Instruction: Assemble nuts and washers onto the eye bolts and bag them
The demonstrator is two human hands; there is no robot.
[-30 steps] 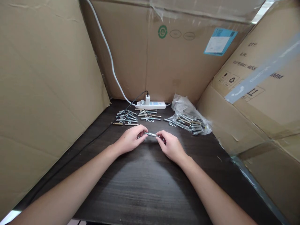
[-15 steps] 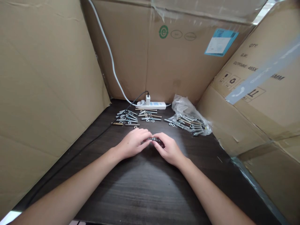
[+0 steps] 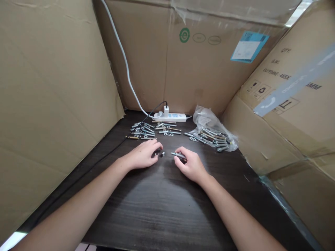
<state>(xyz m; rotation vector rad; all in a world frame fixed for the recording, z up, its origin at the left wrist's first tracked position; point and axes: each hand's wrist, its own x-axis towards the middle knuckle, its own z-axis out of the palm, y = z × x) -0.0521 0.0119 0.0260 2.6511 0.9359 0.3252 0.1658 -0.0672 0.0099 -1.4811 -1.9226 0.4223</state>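
My right hand [image 3: 190, 165] grips a silver bolt [image 3: 173, 153] between thumb and fingers. Its threaded end points left, and a ring-like piece shows on the shank by the fingertips. My left hand [image 3: 142, 155] is just left of it, thumb and fingers apart. A thin washer [image 3: 157, 154] shows in the gap by the left thumb tip; whether the thumb touches it I cannot tell. Between the hands is a small silver nut [image 3: 163, 153], apart from both.
Several bolts, nuts and washers [image 3: 142, 130] lie behind my left hand, with more [image 3: 170, 132] beside them. A clear plastic bag [image 3: 206, 116] of bolts lies back right. A white power strip [image 3: 178, 117] and black cable [image 3: 112, 150] are there. Cardboard walls [image 3: 146, 69] surround the dark table [image 3: 162, 209].
My hands were together at the bolt and have moved apart. My left hand has drawn left and opened, and the nut and washer now show between the hands. The right hand still holds the bolt.
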